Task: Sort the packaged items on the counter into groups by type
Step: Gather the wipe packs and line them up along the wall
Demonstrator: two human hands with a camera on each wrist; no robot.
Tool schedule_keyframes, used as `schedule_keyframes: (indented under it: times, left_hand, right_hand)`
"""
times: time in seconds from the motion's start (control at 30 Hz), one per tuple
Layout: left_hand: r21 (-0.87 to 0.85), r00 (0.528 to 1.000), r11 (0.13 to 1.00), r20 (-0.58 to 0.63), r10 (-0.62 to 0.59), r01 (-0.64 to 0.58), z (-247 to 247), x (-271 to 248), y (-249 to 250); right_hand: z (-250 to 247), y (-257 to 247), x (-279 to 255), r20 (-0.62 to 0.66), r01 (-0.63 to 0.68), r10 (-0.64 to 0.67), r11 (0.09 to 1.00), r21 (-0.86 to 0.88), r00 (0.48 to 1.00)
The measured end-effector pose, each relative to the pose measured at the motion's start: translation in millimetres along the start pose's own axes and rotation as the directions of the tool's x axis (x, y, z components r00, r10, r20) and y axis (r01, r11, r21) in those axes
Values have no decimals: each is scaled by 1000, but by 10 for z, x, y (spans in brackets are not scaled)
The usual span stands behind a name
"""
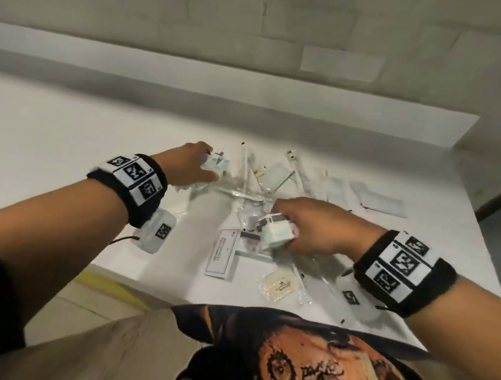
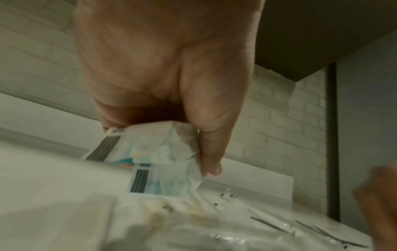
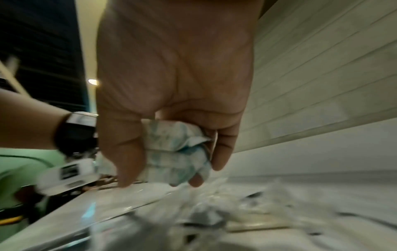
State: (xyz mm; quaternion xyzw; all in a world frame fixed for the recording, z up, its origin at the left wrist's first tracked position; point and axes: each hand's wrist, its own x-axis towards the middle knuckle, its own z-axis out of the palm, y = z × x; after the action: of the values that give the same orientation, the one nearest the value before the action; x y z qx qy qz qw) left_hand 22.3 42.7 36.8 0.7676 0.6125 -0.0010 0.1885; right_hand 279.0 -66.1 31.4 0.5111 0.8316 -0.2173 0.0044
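the left hand (image 1: pixel 190 164) reaches to the far left edge of the pile and grips a small bundle of soft white packets (image 2: pixel 154 152), thumb on one side, fingers curled over the top; the wrappers are crinkled film with pale blue print and black barcode stripes. the right hand (image 1: pixel 315 228) holds a second stack of the same packets (image 3: pixel 174 152) just above the near middle of the pile, thumb and fingers wrapped round it so the pillowy ends bulge out (three layers show in the right wrist view). the rest lies loose on the smooth white counter (image 1: pixel 68 133): long thin clear sleeves (image 1: pixel 246 171) crossing one another at the far side, flat translucent sachets (image 1: pixel 380 201) spread to the far right, a flat white rectangular card with printed text (image 1: pixel 221 255) near the middle, and a square clear pouch with a cream-coloured block inside (image 1: pixel 279 285) at the near edge. both wrists wear black bands with square black-and-white markers.
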Motion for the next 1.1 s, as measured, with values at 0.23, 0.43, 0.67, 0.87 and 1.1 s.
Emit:
schedule_keyframes:
  times: [0.23,0.43,0.67,0.87,1.1]
  left_hand:
    - [73,995,996,74,-61,55,118,64,-440]
    - [103,982,992,167,-94,77,122,198,-589]
    - [-43,952,991,273,136,-130,228,355,-221]
    - [-212,915,929,208,345,-302,177,417,-81]
    - [-21,945,949,92,314,-313,10,608,-797]
  right_hand:
    - [113,22,126,21,-172,178,973,-155,984]
    - [262,-324,160,-68,-192,182,962,-193,981]
    - [40,-272,270,-51,-418,427,842,-341,903]
    - [-465,-266,251,-244,-616,570,759,-211,785]
    - [463,-1154,711,111,-199,207,977,-80,972]
